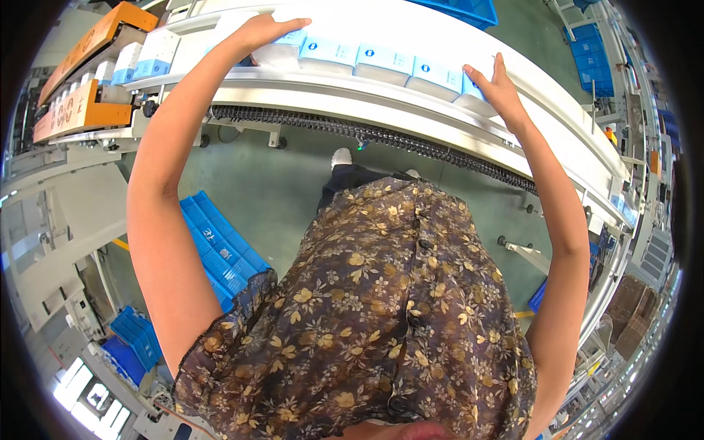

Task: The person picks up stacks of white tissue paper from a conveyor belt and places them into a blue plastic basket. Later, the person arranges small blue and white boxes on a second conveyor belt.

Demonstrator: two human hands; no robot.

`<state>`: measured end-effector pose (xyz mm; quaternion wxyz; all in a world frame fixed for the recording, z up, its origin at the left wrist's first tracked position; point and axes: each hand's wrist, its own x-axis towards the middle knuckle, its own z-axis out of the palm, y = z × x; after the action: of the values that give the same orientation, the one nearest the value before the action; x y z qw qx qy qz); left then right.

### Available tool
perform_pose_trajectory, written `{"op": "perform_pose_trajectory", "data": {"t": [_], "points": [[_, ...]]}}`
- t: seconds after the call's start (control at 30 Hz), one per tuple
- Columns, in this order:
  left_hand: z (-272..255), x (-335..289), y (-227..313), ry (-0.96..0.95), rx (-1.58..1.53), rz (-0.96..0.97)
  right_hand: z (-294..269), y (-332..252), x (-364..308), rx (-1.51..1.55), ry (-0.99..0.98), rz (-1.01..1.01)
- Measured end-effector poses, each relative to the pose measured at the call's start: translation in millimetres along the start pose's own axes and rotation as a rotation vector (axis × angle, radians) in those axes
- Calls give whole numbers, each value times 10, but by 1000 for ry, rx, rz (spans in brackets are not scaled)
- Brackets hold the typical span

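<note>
A row of blue-and-white soft packs (383, 63) stands side by side on a white conveyor (411, 18), in the upper middle. My left hand (265, 32) is at the row's left end, one digit stretched over the top of the end pack; its other fingers are mostly hidden. At the other end, my right hand (503, 92) rests against the last pack (471, 97), thumb on its top edge and a finger pointing up and away. The row is held between my two hands.
More packs (155, 53) stand left of my left arm, by an orange machine guard (88, 110). A metal rail (367, 92) and dark chain (381, 136) run along the conveyor's near side. Blue crates (220, 246) stand on the floor at left; another blue crate (590, 59) is at far right.
</note>
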<state>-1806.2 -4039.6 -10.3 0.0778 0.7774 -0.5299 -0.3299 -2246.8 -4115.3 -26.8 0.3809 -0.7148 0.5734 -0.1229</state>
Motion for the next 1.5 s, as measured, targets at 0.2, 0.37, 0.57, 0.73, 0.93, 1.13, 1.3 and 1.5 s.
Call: {"op": "perform_pose_trajectory", "data": {"t": [0.2, 0.37, 0.57, 0.73, 0.93, 1.13, 1.3, 1.5], "points": [[250, -26, -43, 348, 89, 325, 115, 9, -22, -339, 81, -116], [729, -316, 606, 647, 708, 672, 175, -508, -116, -884, 320, -601], [1016, -67, 978, 456, 605, 822, 404, -517, 131, -552, 36, -454], [1059, -5, 1050, 469, 610, 866, 461, -392, 131, 179, -103, 13], [1012, 54, 1037, 433, 457, 937, 226, -293, 393, 720, -311, 277], [1003, 49, 983, 476, 465, 902, 167, -539, 322, 597, -283, 248], [955, 237, 1135, 328, 415, 978, -18, -542, 125, 535, -106, 242], [756, -48, 1429, 40, 488, 1169, 463, -44, 7, -340, 170, 18]]}}
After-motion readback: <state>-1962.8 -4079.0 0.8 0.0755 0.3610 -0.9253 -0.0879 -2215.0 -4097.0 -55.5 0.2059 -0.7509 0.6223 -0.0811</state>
